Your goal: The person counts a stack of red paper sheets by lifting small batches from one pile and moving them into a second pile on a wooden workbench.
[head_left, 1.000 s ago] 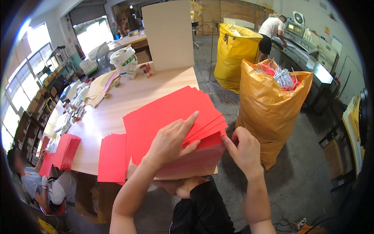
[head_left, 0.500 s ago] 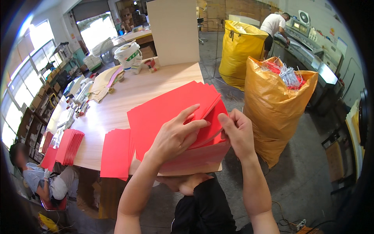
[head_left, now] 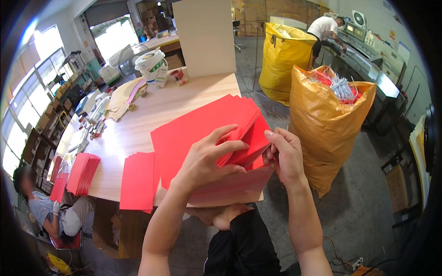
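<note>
A thick stack of red paper sheets (head_left: 198, 133) lies at the near edge of the table, its layers fanned at the far right corner. My left hand (head_left: 209, 154) rests over it with fingers stretched and apart, the index and middle fingertips against the edge of the upper layers. Its thumb reaches out lower down, by the gap below those layers. On the right side of the stack, my right hand (head_left: 286, 152) is closed, thumb against bent fingers, pinching the corner of the lower red sheets (head_left: 258, 138). How many sheets it grips is hidden.
Smaller red piles (head_left: 138, 180) lie left on the wooden table (head_left: 202, 87). A white bucket (head_left: 151, 66) and tape stand farther back. Right of the table are an orange sack (head_left: 322, 124) and a yellow sack (head_left: 283, 64). Two other people work nearby, one seated left, one at a machine.
My right hand has shifted slightly right, drawing the sheet corner with it, and the gap beneath the upper layers looks wider. My left thumb now shows, stretched out. The seated person's red sheet has moved.
</note>
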### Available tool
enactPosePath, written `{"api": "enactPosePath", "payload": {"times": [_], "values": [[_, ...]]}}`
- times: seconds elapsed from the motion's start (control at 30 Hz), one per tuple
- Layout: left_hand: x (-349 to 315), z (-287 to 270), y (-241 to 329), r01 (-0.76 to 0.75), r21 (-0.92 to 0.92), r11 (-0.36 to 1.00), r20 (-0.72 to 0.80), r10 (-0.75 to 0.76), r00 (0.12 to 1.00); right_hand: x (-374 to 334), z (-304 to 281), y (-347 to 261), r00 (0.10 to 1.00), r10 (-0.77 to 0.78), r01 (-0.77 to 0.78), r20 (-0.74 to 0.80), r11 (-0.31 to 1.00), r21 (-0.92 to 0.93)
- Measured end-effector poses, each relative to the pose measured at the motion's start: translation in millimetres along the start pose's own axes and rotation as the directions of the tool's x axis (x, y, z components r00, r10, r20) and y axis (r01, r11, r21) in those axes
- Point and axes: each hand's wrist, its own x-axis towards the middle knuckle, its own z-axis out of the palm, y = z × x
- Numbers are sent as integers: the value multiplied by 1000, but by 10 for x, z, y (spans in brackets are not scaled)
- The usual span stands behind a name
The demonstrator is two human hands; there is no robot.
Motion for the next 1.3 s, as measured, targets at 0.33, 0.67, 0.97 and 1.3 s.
{"api": "enactPosePath", "payload": {"times": [0.33, 0.67, 0.97, 1.3], "values": [[-2, -22, -10, 9, -58, 998, 10, -8, 1000, -2, -68, 36, 996, -78, 80, 41, 995, -57], [15, 13, 53, 17, 40, 999, 28, -18, 999, 11, -33, 42, 970, -240, 228, 27, 870, -438], [8, -12, 102, -24, 121, 992, 24, 22, 999, -7, -52, -39, 999, -7, 11, 33, 993, -115], [-8, 14, 22, -17, 39, 999, 10, 16, 1000, -230, -200, 94, 850, -524, 312, -54, 583, -750]]}}
